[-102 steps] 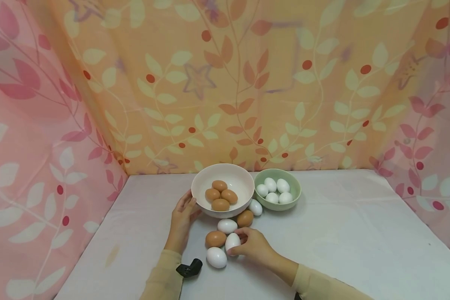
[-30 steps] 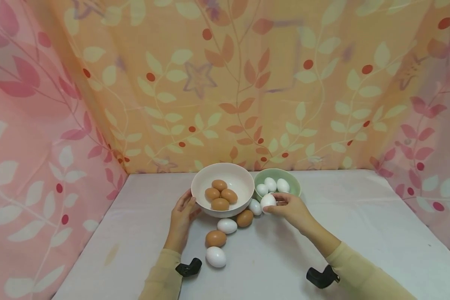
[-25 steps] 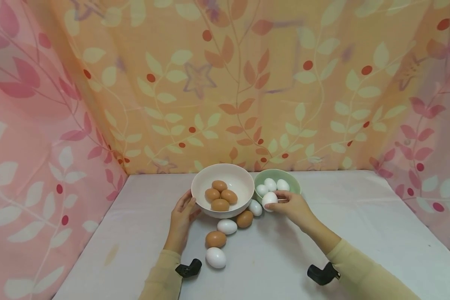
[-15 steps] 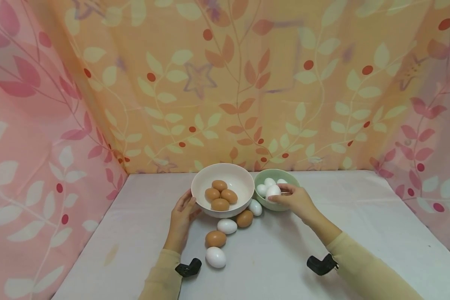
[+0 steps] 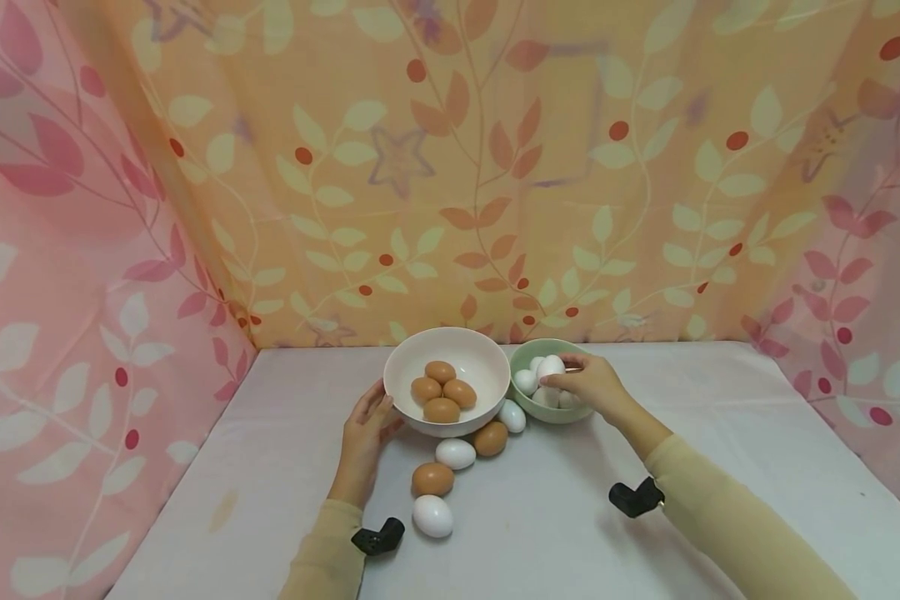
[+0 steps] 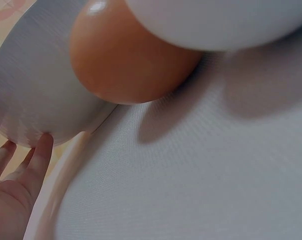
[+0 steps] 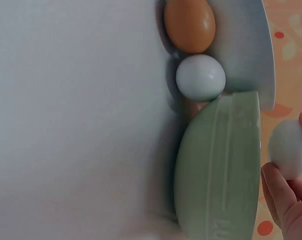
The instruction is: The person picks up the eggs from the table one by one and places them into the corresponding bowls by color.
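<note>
A white egg (image 5: 551,367) is pinched between the thumb and fingers of my right hand (image 5: 594,383). It is over the green bowl (image 5: 521,406), which has several white eggs (image 5: 526,382) inside. The right wrist view has the held egg (image 7: 290,149) just beyond the bowl's rim. My left hand (image 5: 363,437) rests against the left side of the large white bowl (image 5: 487,367), its fingertips (image 6: 46,137) touching the outer wall. Several brown eggs (image 5: 441,410) lie in that bowl.
In front of the bowls a loose line of eggs lies on the white tabletop (image 5: 720,433): a white egg (image 5: 512,416), a brown egg (image 5: 491,438), another white egg (image 5: 455,454), another brown egg (image 5: 432,479) and the nearest white egg (image 5: 432,516). Floral cloth (image 5: 450,167) hangs behind.
My right hand has picked a white egg from the front group and carried it back and right, over the green bowl. My left hand has stayed at the white bowl.
</note>
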Demonstrator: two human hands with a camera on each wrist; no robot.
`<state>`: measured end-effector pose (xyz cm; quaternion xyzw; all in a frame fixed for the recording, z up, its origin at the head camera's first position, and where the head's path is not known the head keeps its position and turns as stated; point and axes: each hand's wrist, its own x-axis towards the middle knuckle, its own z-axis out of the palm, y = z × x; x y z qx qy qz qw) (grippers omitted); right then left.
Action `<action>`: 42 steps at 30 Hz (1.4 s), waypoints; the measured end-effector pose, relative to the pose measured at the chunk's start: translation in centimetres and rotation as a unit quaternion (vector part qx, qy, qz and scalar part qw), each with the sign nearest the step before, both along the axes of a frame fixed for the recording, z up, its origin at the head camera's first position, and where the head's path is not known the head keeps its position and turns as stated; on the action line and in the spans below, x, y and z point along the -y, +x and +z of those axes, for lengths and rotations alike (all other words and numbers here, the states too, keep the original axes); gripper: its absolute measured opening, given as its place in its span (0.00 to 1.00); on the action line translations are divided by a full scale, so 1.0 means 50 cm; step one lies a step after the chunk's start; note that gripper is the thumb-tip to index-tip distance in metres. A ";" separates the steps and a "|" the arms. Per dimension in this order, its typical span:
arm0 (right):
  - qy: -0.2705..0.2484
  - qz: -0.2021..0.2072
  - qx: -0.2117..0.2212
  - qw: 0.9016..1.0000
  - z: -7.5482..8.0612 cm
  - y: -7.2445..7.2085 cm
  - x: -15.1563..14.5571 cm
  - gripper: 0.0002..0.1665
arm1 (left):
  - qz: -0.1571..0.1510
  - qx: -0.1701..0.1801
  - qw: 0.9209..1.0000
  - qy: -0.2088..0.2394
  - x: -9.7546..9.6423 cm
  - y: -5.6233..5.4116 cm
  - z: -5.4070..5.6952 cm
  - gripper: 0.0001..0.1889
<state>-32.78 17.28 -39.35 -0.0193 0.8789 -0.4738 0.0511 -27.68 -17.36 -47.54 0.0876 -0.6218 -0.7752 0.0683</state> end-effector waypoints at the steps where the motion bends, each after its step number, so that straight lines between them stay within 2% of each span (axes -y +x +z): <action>1: 0.002 0.002 0.001 1.000 -0.001 -0.006 -0.002 0.39 | 0.000 0.000 1.000 0.001 0.000 -0.001 0.000 0.28; 7: 0.005 0.005 0.006 1.000 -0.005 -0.031 -0.014 0.39 | 0.001 -0.002 1.000 0.003 0.002 0.000 -0.003 0.28; 15: 0.002 0.007 0.028 1.000 -0.009 -0.045 -0.016 0.39 | -0.005 -0.005 1.000 -0.004 0.001 0.001 -0.001 0.30; 19: 0.026 0.002 0.031 0.999 -0.013 -0.052 -0.016 0.37 | -0.004 -0.004 1.000 -0.004 0.001 0.001 -0.001 0.29; 27: 0.049 0.003 0.032 0.998 -0.024 -0.057 -0.018 0.36 | -0.007 0.000 1.000 -0.005 0.004 -0.003 -0.008 0.29; 37: 0.055 0.000 0.016 0.998 -0.027 -0.056 -0.011 0.35 | -0.010 -0.006 1.000 0.000 0.003 -0.004 -0.006 0.28; 42: 0.078 -0.007 0.001 0.997 -0.034 -0.053 -0.011 0.37 | -0.012 -0.003 1.000 -0.005 0.003 0.000 -0.004 0.29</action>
